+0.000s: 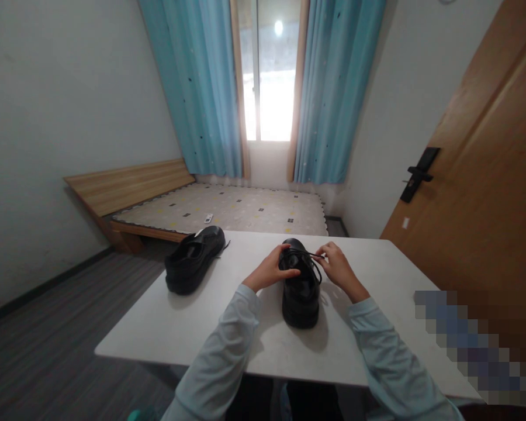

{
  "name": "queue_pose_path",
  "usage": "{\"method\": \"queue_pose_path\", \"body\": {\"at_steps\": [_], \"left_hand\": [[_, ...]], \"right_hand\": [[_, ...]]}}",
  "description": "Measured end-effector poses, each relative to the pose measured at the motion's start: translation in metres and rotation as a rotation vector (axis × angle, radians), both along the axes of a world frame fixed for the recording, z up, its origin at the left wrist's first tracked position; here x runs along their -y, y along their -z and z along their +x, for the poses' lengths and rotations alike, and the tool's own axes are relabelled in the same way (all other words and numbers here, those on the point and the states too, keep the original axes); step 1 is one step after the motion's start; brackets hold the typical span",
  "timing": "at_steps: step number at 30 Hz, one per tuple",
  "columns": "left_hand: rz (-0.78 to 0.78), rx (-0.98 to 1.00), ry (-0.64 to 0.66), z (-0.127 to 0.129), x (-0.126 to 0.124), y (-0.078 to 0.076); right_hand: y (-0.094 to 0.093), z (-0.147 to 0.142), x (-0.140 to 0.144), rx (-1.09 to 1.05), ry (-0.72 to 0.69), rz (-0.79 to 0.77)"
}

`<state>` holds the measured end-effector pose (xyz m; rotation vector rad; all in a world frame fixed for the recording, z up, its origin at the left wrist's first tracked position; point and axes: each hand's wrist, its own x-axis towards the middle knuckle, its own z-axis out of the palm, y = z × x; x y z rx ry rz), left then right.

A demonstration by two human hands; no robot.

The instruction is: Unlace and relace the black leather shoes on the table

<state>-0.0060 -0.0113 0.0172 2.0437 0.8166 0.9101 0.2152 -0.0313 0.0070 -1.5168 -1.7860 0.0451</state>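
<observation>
A black leather shoe (300,307) rests on the white table (219,327) in front of me, its rounded end nearest my body. My left hand (269,269) grips the shoe's left side, with the thumb across its upper and the fingers along the far part. On the other side, my right hand (336,269) pinches a dark shoelace (313,254) between thumb and fingers and holds it out to the right. A loop of lace hangs down the shoe's right side. A second black shoe (188,266) stands on the left of the table, apart from both hands, with lace ends sticking out.
Beyond the table is a bed (241,204) with a patterned mattress and a small white remote-like object (208,218) on it. A wooden door (477,193) with a black handle stands at right. A pixelated patch covers the table's right edge.
</observation>
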Motion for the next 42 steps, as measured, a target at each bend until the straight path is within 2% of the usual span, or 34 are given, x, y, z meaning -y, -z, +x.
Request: {"method": "queue_pose_path", "body": {"at_steps": [5, 10, 14, 16, 18, 22, 24, 27, 30, 33, 35, 39, 42], "left_hand": [[-0.004, 0.02, 0.01, 0.0, -0.003, 0.004], [-0.004, 0.035, 0.025, 0.0, -0.006, 0.01], [-0.001, 0.029, 0.03, -0.001, -0.007, 0.012], [-0.001, 0.019, 0.025, -0.001, -0.007, 0.012], [0.002, 0.008, 0.02, -0.001, -0.006, 0.011], [0.003, 0.001, 0.012, 0.0, -0.004, 0.006], [-0.005, 0.001, 0.005, 0.0, -0.003, 0.005], [0.002, 0.002, -0.002, 0.001, -0.003, 0.004], [0.018, -0.001, 0.002, 0.0, -0.004, 0.005], [0.02, -0.011, -0.001, 0.0, -0.003, 0.005], [0.021, -0.013, -0.003, 0.0, -0.003, 0.004], [0.001, -0.008, 0.003, 0.0, -0.002, 0.004], [-0.01, -0.003, 0.008, 0.0, -0.003, 0.005]], "right_hand": [[0.001, 0.004, -0.004, -0.357, -0.081, -0.109], [-0.01, -0.002, 0.005, -0.809, -0.276, -0.225], [-0.018, -0.008, 0.012, -0.983, -0.363, -0.22], [-0.02, -0.009, 0.012, -0.955, -0.321, -0.191], [-0.02, -0.009, 0.011, -0.832, -0.233, -0.126], [-0.02, -0.008, 0.009, -0.433, -0.051, 0.063], [-0.019, -0.008, 0.01, -0.235, -0.015, 0.119], [-0.016, -0.01, 0.011, -0.034, -0.039, 0.075], [-0.01, -0.009, 0.01, 0.053, -0.039, -0.005], [-0.006, -0.006, 0.007, 0.061, -0.02, -0.021], [-0.005, -0.005, 0.005, -0.01, -0.029, -0.004], [-0.008, -0.004, 0.003, -0.305, -0.09, 0.002], [-0.013, -0.007, 0.005, -0.559, -0.149, -0.056]]}}
